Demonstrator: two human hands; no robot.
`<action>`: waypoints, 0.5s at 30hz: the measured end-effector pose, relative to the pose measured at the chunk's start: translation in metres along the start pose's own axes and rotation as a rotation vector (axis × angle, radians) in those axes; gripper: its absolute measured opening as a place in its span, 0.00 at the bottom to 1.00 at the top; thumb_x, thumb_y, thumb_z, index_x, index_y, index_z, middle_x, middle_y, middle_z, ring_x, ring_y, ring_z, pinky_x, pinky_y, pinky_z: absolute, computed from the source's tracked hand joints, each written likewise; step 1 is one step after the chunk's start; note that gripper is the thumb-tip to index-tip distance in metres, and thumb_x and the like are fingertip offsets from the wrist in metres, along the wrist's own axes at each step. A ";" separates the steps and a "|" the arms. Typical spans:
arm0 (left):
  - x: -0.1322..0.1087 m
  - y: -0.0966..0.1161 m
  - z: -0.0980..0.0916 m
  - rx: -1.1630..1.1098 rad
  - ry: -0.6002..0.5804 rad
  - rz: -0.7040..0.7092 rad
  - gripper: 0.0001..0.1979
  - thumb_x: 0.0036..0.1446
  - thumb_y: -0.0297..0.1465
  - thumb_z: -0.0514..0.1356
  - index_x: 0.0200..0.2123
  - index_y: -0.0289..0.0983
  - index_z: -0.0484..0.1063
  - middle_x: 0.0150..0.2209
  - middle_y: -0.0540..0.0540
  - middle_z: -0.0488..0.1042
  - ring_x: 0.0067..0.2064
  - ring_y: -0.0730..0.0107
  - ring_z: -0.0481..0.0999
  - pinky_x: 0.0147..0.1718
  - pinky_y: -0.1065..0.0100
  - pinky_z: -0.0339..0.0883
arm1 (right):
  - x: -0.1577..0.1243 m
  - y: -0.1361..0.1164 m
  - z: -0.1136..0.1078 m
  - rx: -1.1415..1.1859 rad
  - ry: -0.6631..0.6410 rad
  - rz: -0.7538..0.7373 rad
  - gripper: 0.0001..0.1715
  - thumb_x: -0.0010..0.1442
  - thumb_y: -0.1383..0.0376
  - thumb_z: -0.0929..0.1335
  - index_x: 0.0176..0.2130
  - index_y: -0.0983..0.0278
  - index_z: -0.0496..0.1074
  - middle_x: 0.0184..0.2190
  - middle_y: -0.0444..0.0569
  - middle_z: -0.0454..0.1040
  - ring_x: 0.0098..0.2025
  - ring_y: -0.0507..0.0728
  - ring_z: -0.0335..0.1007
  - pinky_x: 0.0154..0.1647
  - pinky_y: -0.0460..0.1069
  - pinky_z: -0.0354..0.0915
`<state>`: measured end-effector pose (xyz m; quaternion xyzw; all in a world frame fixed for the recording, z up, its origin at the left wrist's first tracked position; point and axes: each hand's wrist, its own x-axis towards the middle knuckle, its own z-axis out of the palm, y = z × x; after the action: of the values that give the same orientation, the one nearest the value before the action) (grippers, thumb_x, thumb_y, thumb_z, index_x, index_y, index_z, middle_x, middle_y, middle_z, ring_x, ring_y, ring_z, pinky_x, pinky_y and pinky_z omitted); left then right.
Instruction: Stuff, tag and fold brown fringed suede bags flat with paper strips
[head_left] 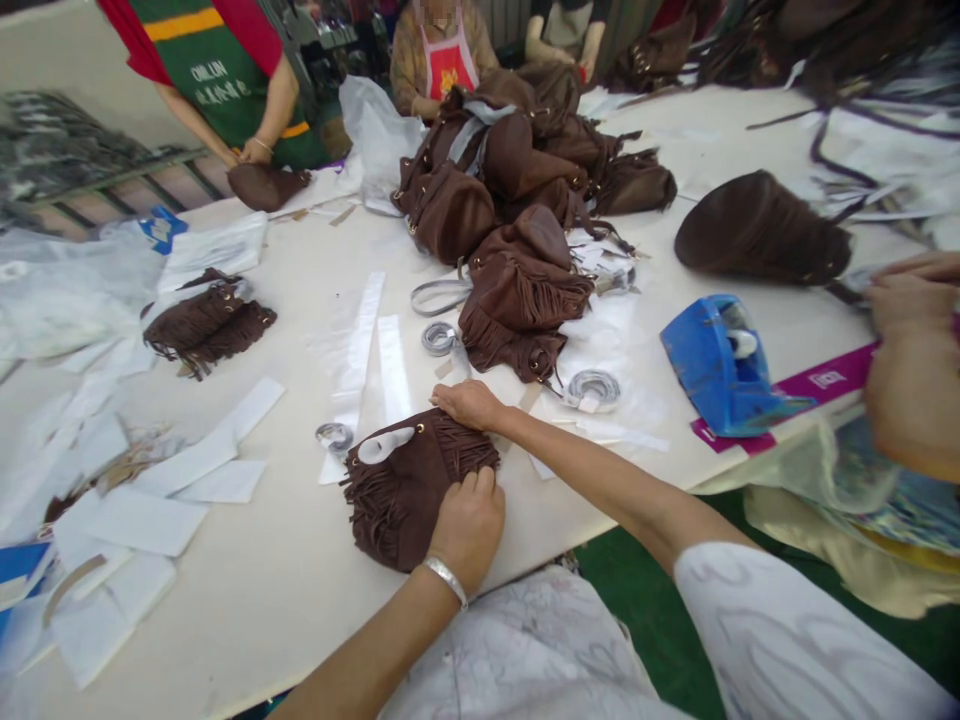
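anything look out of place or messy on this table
Yes, mainly the loose white sheets at the left: they overlap at odd angles. The heaped brown bags at the far side also look untidy, lying every which way. I see no clear damage to the fringed bag in hand.

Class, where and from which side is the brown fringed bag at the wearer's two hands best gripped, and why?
Probably by the smooth near edge of the fringed bag, coming from the wearer's side: that edge faces the wearer, while loose fringe lines both flanks.
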<state>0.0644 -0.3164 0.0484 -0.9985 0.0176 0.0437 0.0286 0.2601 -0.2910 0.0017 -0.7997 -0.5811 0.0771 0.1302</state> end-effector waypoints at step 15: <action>-0.034 -0.020 0.043 -0.058 0.227 0.157 0.03 0.60 0.25 0.55 0.37 0.36 0.68 0.30 0.47 0.66 0.32 0.64 0.66 0.29 0.64 0.61 | 0.007 0.001 -0.002 -0.100 -0.106 -0.118 0.18 0.70 0.59 0.56 0.52 0.64 0.64 0.32 0.54 0.79 0.35 0.59 0.74 0.37 0.49 0.58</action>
<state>0.0278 -0.2925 0.0094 -0.9930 0.0973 -0.0670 -0.0060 0.2639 -0.2850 0.0035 -0.7642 -0.6365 0.0823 0.0637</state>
